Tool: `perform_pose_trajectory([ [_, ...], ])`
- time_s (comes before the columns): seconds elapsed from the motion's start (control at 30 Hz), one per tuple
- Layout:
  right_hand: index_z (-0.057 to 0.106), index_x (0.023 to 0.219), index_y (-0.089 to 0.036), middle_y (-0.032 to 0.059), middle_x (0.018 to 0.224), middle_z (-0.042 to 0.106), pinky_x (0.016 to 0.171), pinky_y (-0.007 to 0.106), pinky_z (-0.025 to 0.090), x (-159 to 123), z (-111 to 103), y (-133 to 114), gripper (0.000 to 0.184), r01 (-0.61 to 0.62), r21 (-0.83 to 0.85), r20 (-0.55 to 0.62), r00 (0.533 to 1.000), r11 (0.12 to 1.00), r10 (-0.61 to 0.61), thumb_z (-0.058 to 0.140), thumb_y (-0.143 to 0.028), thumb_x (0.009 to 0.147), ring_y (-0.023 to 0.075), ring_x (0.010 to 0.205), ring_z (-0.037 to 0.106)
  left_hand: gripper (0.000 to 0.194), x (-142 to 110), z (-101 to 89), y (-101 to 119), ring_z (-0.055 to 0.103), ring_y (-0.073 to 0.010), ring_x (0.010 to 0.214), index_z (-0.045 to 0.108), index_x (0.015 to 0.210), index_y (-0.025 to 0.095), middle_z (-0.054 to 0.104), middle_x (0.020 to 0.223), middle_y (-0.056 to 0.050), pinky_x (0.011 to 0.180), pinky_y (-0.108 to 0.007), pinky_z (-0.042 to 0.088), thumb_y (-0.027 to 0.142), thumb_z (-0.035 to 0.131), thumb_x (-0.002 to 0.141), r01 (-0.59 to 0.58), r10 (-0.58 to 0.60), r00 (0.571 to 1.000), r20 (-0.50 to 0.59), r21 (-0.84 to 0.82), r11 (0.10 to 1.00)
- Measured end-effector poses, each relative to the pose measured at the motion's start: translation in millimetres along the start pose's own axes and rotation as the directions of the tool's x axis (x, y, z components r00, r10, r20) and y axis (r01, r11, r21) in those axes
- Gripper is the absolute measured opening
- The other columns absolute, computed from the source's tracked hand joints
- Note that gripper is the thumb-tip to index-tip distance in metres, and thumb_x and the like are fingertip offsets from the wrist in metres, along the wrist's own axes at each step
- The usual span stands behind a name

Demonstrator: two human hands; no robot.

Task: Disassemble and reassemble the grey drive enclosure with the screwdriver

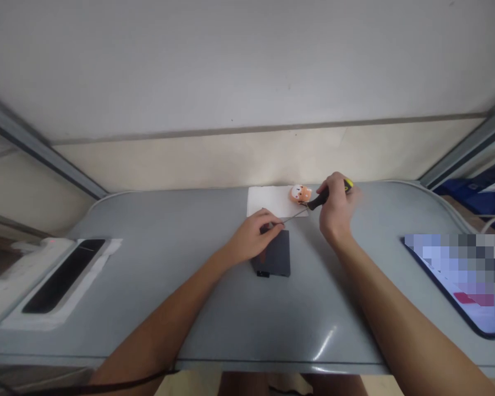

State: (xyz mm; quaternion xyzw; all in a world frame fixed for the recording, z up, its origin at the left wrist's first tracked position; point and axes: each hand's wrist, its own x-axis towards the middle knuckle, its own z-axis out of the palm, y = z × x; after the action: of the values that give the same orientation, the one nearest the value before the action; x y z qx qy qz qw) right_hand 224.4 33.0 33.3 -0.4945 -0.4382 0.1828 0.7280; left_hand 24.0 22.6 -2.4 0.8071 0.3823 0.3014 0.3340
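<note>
My right hand (337,206) is wrapped round the black and yellow handle of a screwdriver (318,199). Its thin shaft slants down to the left, and the tip ends at the fingers of my left hand (260,234). Those left fingers are pinched together at the shaft's tip, over the far edge of a dark, flat rectangular box (278,254). Whether they grip the tip or a small part there is hidden. Behind the box lies a sheet of white paper (268,199), with a small orange and white animal figure (300,193) on its right end.
A black phone-like slab (66,275) lies on white paper at the left, beside a white box-like object (28,280). At the right is a tablet (466,286) with a lit, blurred screen. A pale wall (251,157) closes off the back of the grey table (160,231).
</note>
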Motion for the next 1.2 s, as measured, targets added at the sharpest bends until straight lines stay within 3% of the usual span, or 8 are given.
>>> perform_pose_trajectory([
  [0.17, 0.054, 0.06, -0.022, -0.0021, 0.056, 0.048, 0.051, 0.026, 0.039, -1.8, 5.5, 4.9, 0.031, -0.186, 0.048, 0.025, 0.982, 0.981, 0.185, 0.053, -0.031, 0.09, 0.0131, 0.054, 0.049, 0.018, 5.7, -11.0, -15.7, 0.063, -0.0146, 0.084, 0.074, 0.097, 0.021, 0.07, 0.099, -0.004, 0.077, -0.029, 0.051, 0.031, 0.06, 0.101, 0.02, -0.014, 0.994, -0.11, 0.049, 0.999],
  [0.4, 0.066, 0.079, -0.02, 0.0034, 0.081, 0.069, 0.067, 0.028, 0.051, -3.8, 13.7, 23.2, 0.031, -0.359, 0.013, 0.159, 0.922, 0.933, 0.352, 0.058, -0.047, 0.092, 0.0166, 0.074, 0.065, 0.017, 9.3, -23.8, -42.5, 0.061, -0.0238, 0.101, 0.078, 0.102, 0.022, 0.067, 0.094, -0.006, 0.091, -0.038, 0.049, 0.029, 0.063, 0.099, 0.177, -0.061, 0.954, -0.292, 0.389, 0.904],
  [0.7, 0.07, 0.084, -0.019, 0.0044, 0.081, 0.071, 0.072, 0.032, 0.046, -11.9, 18.6, 20.8, 0.04, -0.27, -0.175, 0.331, 0.889, 0.947, 0.315, 0.056, -0.055, 0.094, 0.0175, 0.073, 0.063, 0.02, 10.1, -23.7, -47.6, 0.061, -0.0243, 0.101, 0.078, 0.111, 0.02, 0.066, 0.095, -0.006, 0.095, -0.039, 0.049, 0.024, 0.066, 0.097, 0.24, -0.129, 0.943, -0.307, 0.356, 0.903],
  [1.0, 0.07, 0.083, -0.019, 0.0033, 0.079, 0.069, 0.072, 0.032, 0.046, -13.6, 19.4, 17.8, 0.037, -0.271, -0.166, 0.336, 0.888, 0.948, 0.313, 0.056, -0.052, 0.094, 0.0165, 0.07, 0.062, 0.015, 11.3, -24.9, -46.0, 0.063, -0.0232, 0.102, 0.079, 0.101, 0.021, 0.07, 0.098, -0.006, 0.094, -0.038, 0.05, 0.028, 0.065, 0.098, 0.238, -0.132, 0.932, -0.338, 0.295, 0.925],
  [1.2, 0.069, 0.081, -0.019, 0.0029, 0.078, 0.069, 0.067, 0.029, 0.045, -11.4, 16.4, 16.2, 0.036, -0.274, -0.142, 0.283, 0.91, 0.951, 0.304, 0.057, -0.051, 0.093, 0.0157, 0.07, 0.061, 0.021, 10.3, -24.7, -50.3, 0.063, -0.0236, 0.105, 0.079, 0.108, 0.022, 0.071, 0.103, -0.007, 0.097, -0.039, 0.05, 0.028, 0.06, 0.101, 0.214, -0.107, 0.941, -0.321, 0.32, 0.923],
])
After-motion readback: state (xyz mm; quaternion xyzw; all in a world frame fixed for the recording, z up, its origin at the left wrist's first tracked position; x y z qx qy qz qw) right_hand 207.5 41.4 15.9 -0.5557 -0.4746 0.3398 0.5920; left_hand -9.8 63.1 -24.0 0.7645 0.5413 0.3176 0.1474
